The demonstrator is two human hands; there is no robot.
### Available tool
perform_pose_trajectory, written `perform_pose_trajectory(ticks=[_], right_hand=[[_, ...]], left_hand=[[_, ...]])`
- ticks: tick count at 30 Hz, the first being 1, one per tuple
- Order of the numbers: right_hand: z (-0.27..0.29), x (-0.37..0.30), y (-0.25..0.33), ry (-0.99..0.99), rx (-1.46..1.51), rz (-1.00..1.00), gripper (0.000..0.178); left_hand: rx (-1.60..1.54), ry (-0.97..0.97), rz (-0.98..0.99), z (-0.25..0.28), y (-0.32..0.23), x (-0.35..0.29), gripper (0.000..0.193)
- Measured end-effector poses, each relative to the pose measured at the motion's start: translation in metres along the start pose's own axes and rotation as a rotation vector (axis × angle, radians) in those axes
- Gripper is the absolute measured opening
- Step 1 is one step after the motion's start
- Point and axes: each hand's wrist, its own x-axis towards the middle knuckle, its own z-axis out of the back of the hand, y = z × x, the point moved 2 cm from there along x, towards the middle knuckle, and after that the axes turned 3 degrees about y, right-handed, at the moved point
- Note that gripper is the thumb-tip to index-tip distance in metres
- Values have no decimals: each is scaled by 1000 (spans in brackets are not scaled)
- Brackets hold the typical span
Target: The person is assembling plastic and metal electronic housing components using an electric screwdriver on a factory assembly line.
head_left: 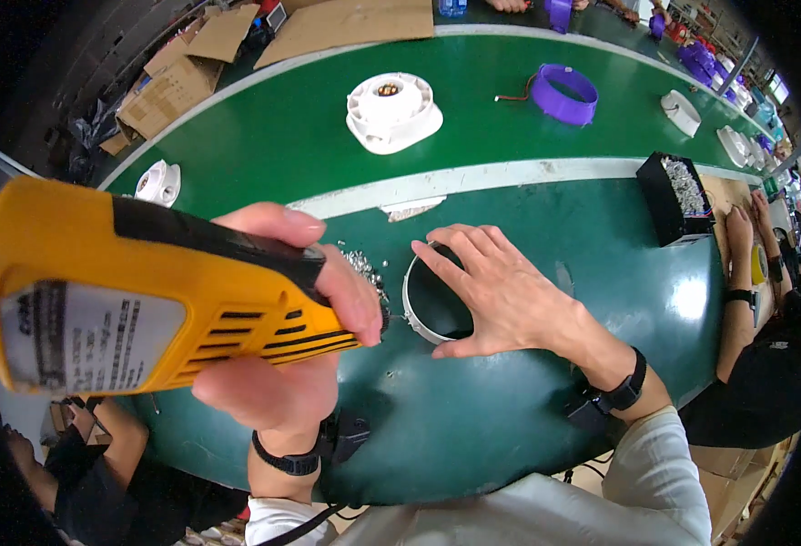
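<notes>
My left hand is wrapped round a yellow and black power screwdriver, its body large and close at the left. The driver's narrow tip points right, at the left side of a thin white ring on the green bench. Whether tip and ring touch is hard to tell. Over the ring's right side my right hand is curved, thumb at the near edge and fingers at the far edge, gripping it. Beyond the driver's front end lies a small pile of loose silvery screws.
A green conveyor belt behind the bench carries a white round housing, a purple ring with a wire, and other white parts. A black box of screws stands at the right. Co-workers' arms show at both sides.
</notes>
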Motion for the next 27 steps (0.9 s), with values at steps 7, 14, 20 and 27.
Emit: perform_pose_trajectory(ticks=[7, 14, 20, 27], right_hand=[[-10, 4, 6, -72, -4, -32, 89], [-11, 0, 7, -48, 18, -61, 90], [-12, -1, 6, -104, -4, -29, 86], [-13, -1, 5, -102, -15, -30, 86]], left_hand=[[72, 2, 70, -5, -2, -3, 91], [110, 34, 40, -12, -1, -2, 90], [66, 66, 35, -15, 0, -3, 89], [98, 44, 48, -17, 0, -4, 90]])
